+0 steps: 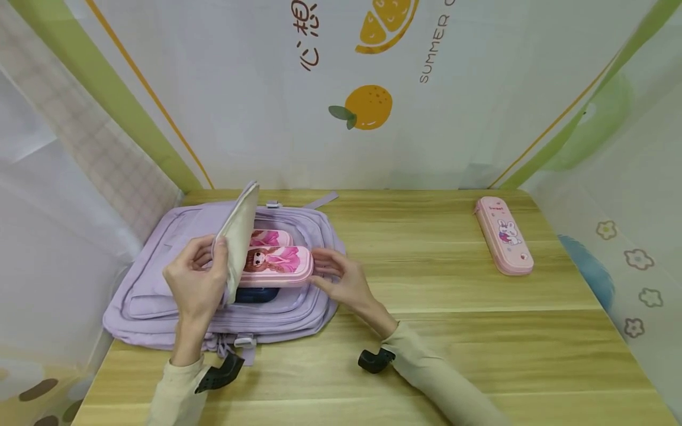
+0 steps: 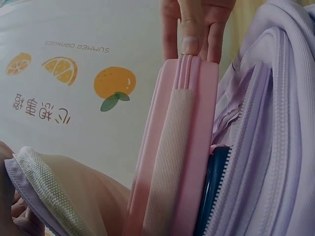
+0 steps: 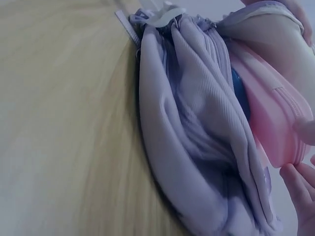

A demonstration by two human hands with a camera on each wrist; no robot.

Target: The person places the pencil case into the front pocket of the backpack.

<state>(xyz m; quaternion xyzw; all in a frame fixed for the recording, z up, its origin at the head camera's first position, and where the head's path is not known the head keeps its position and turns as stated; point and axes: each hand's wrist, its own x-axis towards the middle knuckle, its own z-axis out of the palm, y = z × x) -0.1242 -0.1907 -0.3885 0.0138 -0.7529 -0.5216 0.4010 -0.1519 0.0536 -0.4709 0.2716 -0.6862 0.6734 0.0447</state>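
A lavender backpack lies on the table with its front pocket unzipped. My left hand grips the edge of the pocket's flap and holds it up, its cream lining showing. At the pocket's opening, my right hand pinches the right end of a pink pencil case printed with a long-haired doll. The flap hides that case's left end. Behind it shows a second pink case of similar print. Below, inside the pocket, sits a dark blue object, mostly covered; its kind is unclear.
Another pink pencil case, with a rabbit print, lies at the right rear of the wooden table. A printed curtain hangs along the back edge. A strap sticks out behind the backpack.
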